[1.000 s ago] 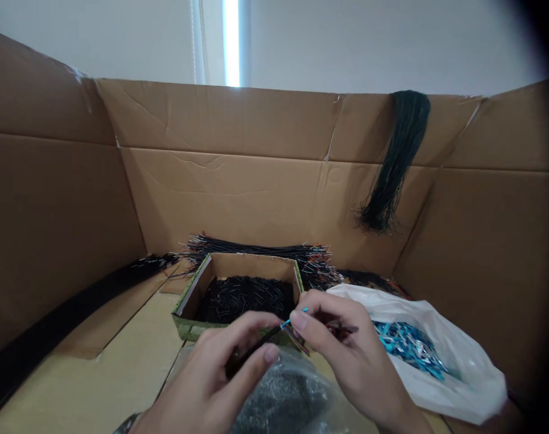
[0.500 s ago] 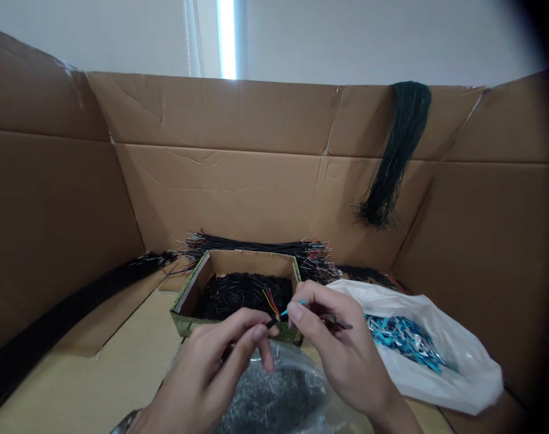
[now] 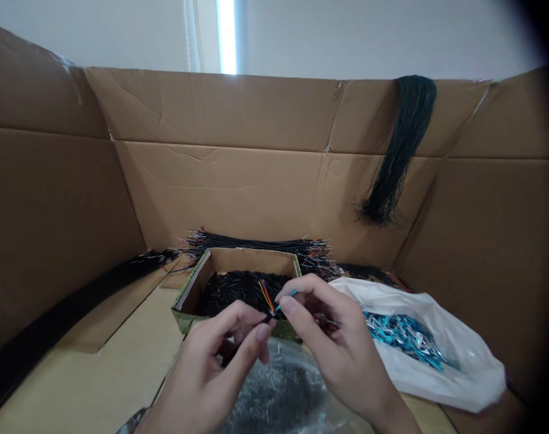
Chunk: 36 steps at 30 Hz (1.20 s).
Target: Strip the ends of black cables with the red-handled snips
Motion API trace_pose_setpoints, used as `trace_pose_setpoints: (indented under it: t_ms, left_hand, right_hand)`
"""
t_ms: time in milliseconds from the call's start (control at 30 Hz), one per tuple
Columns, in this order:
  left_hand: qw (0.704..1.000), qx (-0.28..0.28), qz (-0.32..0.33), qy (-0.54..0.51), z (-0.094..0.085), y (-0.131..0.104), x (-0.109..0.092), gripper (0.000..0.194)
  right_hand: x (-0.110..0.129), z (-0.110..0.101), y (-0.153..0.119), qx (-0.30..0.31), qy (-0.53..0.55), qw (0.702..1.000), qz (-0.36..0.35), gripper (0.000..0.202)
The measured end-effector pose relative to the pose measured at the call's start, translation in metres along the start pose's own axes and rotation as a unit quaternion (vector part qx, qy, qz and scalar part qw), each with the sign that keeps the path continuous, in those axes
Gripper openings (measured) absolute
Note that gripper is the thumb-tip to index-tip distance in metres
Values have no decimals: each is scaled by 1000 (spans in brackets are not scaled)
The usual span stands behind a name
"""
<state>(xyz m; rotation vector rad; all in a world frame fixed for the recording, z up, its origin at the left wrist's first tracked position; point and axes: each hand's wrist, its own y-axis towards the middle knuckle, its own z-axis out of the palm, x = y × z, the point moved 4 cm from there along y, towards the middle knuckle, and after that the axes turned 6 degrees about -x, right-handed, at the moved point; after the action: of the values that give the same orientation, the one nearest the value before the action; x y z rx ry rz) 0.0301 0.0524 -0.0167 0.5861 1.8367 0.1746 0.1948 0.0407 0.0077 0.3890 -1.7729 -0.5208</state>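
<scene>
My left hand (image 3: 220, 355) pinches the end of a black cable (image 3: 269, 317) between thumb and forefinger. Yellow, red and purple wires (image 3: 266, 296) fan upward out of that end. Thumb and forefinger of my right hand (image 3: 341, 337) are closed on a light blue wire (image 3: 280, 306) from the same cable, pulled out toward the right. A thin reddish, shiny object (image 3: 325, 320) lies under the right fingers; its kind is unclear. Just beyond both hands is a green-sided cardboard box (image 3: 184, 322) holding many short black pieces (image 3: 231, 292).
At right lies a white plastic bag (image 3: 475, 367) with blue and silvery scraps (image 3: 405, 337). A clear plastic bag (image 3: 278, 386) sits below my hands. Black cable bundles (image 3: 256, 245) lie behind the box and at left (image 3: 66, 319). Dark green strands (image 3: 403, 150) hang over the cardboard wall (image 3: 220, 114).
Both hands have shifted slightly up and left with the cable. The coloured wires lean a little more to the left; both pinches stay closed.
</scene>
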Motion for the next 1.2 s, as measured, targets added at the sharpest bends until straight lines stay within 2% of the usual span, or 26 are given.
trace_pose_setpoints:
  t_ms: [233, 533, 800, 1033, 1200]
  left_hand:
    - [995, -24, 49, 78, -4, 0, -5, 26]
    - [991, -39, 80, 97, -7, 1, -6, 18]
    - [998, 7, 23, 66, -4, 2, -7, 28]
    - [989, 68, -83, -103, 1, 1, -6, 28]
    - [982, 68, -102, -144, 2, 3, -1, 30]
  right_hand:
    - [-1, 3, 0, 40, 22, 999, 30, 20]
    - [-2, 3, 3, 46, 67, 996, 47, 9]
    - [-2, 1, 5, 31, 56, 997, 44, 5]
    - [-1, 4, 4, 24, 70, 996, 47, 6]
    - [-1, 0, 2, 17, 35, 999, 36, 8]
